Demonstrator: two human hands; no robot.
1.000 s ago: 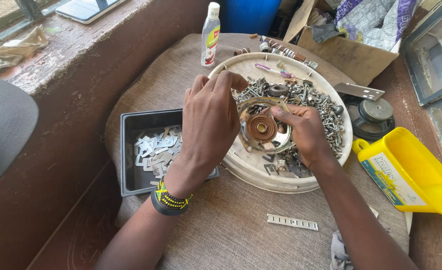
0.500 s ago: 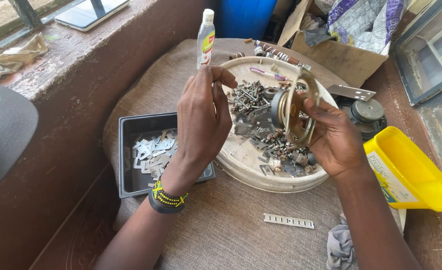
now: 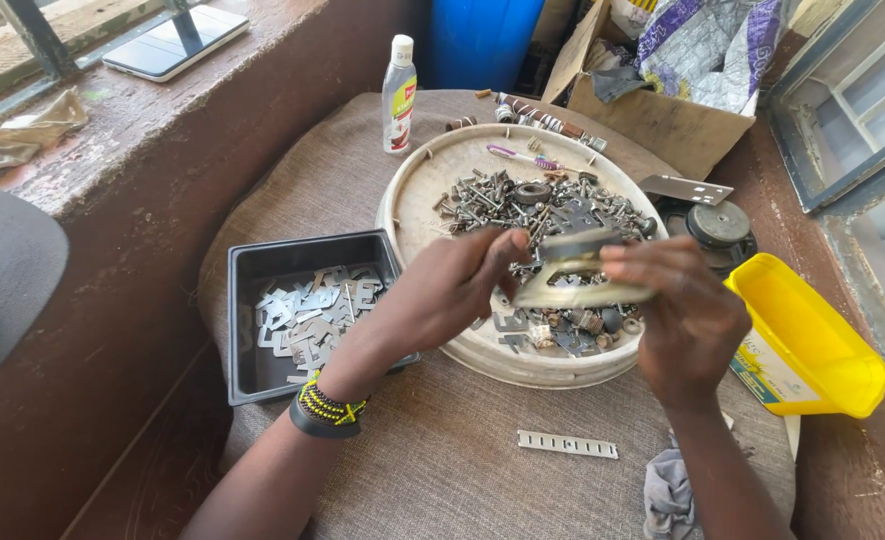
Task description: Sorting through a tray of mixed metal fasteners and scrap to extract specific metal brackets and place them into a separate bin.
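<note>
Both hands hold a round metal speaker frame (image 3: 574, 272) edge-on above the near rim of a round cream tray (image 3: 432, 190). My left hand (image 3: 457, 285), with a beaded wristband, pinches the frame's left edge. My right hand (image 3: 684, 315) grips its right side. The tray is heaped with screws, bolts, rings and other small metal parts (image 3: 542, 205). A black rectangular tray (image 3: 252, 270) left of my left forearm holds several flat grey metal stampings.
A white bottle (image 3: 399, 95) stands behind the cream tray. A yellow tub (image 3: 812, 340) lies at the right, a round speaker part (image 3: 718, 224) beside it. A perforated metal strip (image 3: 567, 444) and grey rag (image 3: 670, 495) lie near. Cardboard box (image 3: 652, 110) at back; phone (image 3: 174, 40) on the ledge.
The hands lifted the round frame out of the heap of parts, turned it edge-on and drew it toward me, above the tray's near rim.
</note>
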